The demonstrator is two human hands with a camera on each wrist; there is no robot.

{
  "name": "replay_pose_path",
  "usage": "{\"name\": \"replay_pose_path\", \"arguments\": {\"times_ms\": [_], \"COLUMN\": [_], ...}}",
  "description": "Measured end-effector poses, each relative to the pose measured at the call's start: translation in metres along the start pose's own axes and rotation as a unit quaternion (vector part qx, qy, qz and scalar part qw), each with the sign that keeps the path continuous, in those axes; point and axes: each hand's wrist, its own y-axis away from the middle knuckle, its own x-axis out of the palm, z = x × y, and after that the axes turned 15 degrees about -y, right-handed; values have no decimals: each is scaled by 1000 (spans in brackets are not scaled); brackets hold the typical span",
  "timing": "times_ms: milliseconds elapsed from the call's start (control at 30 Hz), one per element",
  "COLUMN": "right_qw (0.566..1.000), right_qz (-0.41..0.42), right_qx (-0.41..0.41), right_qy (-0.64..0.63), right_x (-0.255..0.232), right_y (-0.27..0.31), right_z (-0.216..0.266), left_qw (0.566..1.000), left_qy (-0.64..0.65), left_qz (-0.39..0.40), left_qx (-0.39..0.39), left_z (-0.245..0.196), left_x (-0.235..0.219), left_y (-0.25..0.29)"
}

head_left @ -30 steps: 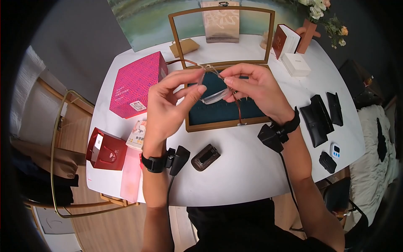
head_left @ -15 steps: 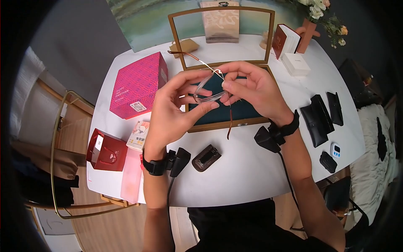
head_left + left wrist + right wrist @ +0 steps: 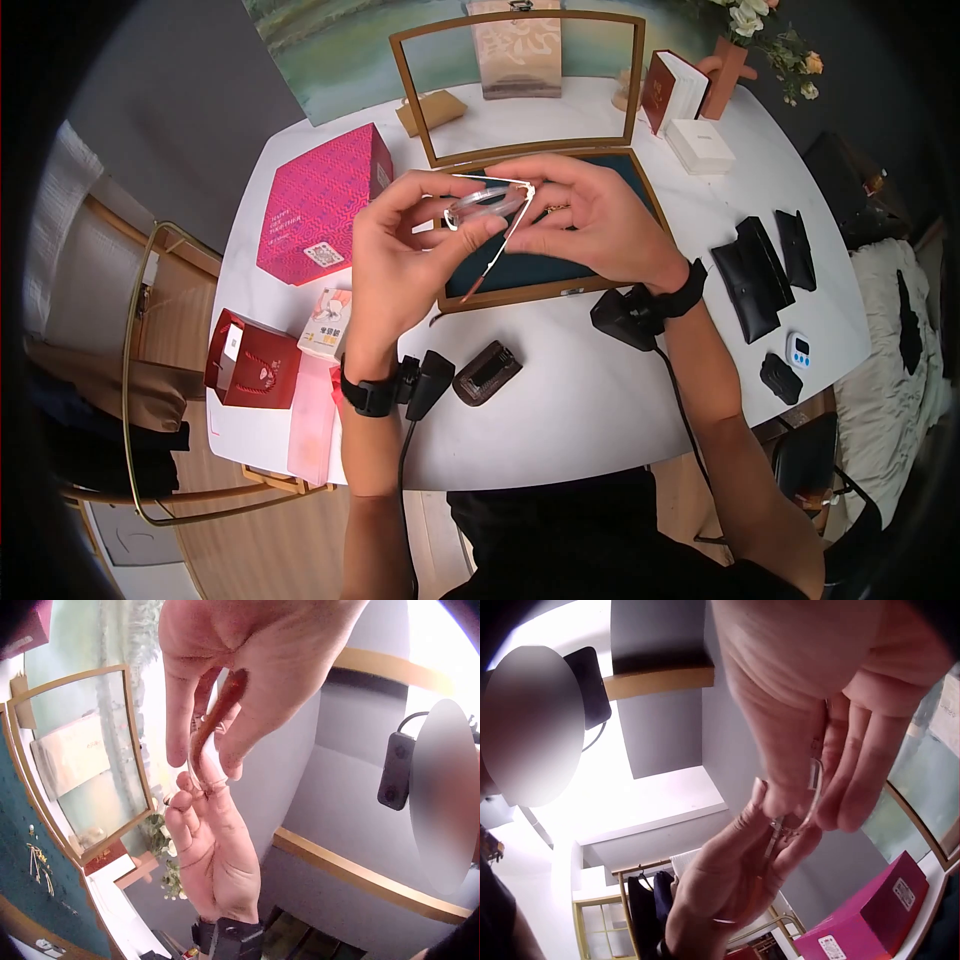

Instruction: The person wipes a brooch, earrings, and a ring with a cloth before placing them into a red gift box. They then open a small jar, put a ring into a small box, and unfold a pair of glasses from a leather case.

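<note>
A pair of eyeglasses [image 3: 487, 204] with clear lenses, a thin metal frame and brown temple tips is held up between both hands, over the teal-lined display case [image 3: 652, 190]. My left hand [image 3: 405, 245] pinches the lens end with thumb and fingers. At the hinge corner, my right hand [image 3: 600, 215] grips the frame, its fingertips partly hiding it. One temple slants down to the left, over the case's front edge. In the left wrist view a brown temple tip [image 3: 219, 712] runs up against the left palm. The right wrist view shows the lens rim [image 3: 816, 796] between the two hands.
The case's glass lid [image 3: 634, 85] stands upright. Left of it sit a pink box [image 3: 320, 205] and a red gift bag [image 3: 262, 365]. A dark brown case [image 3: 487, 373] lies in front. Black pouches [image 3: 745, 290] and a white box [image 3: 700, 147] are at right.
The eyeglasses have been turned over between the hands. The lenses now lie flatter, and the hanging temple has swung toward the lower left. The left fingers have shifted along the lens.
</note>
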Motion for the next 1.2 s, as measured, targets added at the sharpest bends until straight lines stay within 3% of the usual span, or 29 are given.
{"name": "replay_pose_path", "arguments": {"times_ms": [33, 100, 133, 200, 333, 400, 467, 567, 600, 667, 733, 800, 833, 900, 933, 1000, 1033, 1100, 1200], "right_qw": [1000, 1000, 999, 998, 994, 991, 990, 990, 989, 987, 988, 990, 992, 992, 991, 990, 987, 986, 987], "right_qz": [9, 19, 1, -16, -41, -53, -84, -98, -106, -109, -91, -85, -80, -79, -77, -86, -95, -98, -91], "right_qx": [-2, -2, -34, -63, -86, -96, -83, -80, -85, -90, -93, -79, -66, -62, -59, -78, -97, -105, -102], "right_qy": [0, 0, -4, -8, -57, -72, -76, -66, -65, -71, -84, -79, -74, -82, -91, -86, -82, -85, -82], "right_x": [1, 2, 1, 3, 5, 2, -3, -8, -9, -10, -8, -6, -5, -5, -5, -3, -2, 0, 1], "right_y": [1, 0, -2, -3, -4, -6, -6, -5, -4, -4, -3, -3, -3, -2, -2, -3, -3, -3, -2], "right_z": [1, -1, -4, -7, -9, -11, -11, -6, -5, -5, -3, 0, 0, -1, -1, -4, -4, -1, 4], "left_qw": [1000, 981, 981, 945, 958, 983, 967, 900, 901, 877, 902, 947, 947, 947, 947, 940, 940, 987, 976], "left_qy": [1, -174, -174, -285, -268, -168, -226, -378, -377, -434, -399, -318, -318, -289, -288, -328, -327, -144, -203], "left_qz": [0, -64, -65, -107, -58, -47, -72, -169, -169, -97, -69, 17, 17, -47, -47, -74, -75, -66, -44], "left_qx": [-1, 54, 52, 120, 80, 57, 91, 135, 134, 182, 153, 33, 33, 131, 131, 61, 62, -37, -63], "left_z": [-1, -7, -9, -11, -15, -23, -22, -36, -34, -26, -19, -15, -12, -7, -8, -13, -15, -19, -17], "left_x": [-1, -4, -5, -6, -9, -4, -4, -6, -10, -18, -19, -19, -15, -6, -6, -7, -5, -1, -5], "left_y": [0, 1, 1, 3, 4, 5, 7, 8, 9, 8, 7, 6, 5, 2, 2, 3, 3, 3, 3]}}
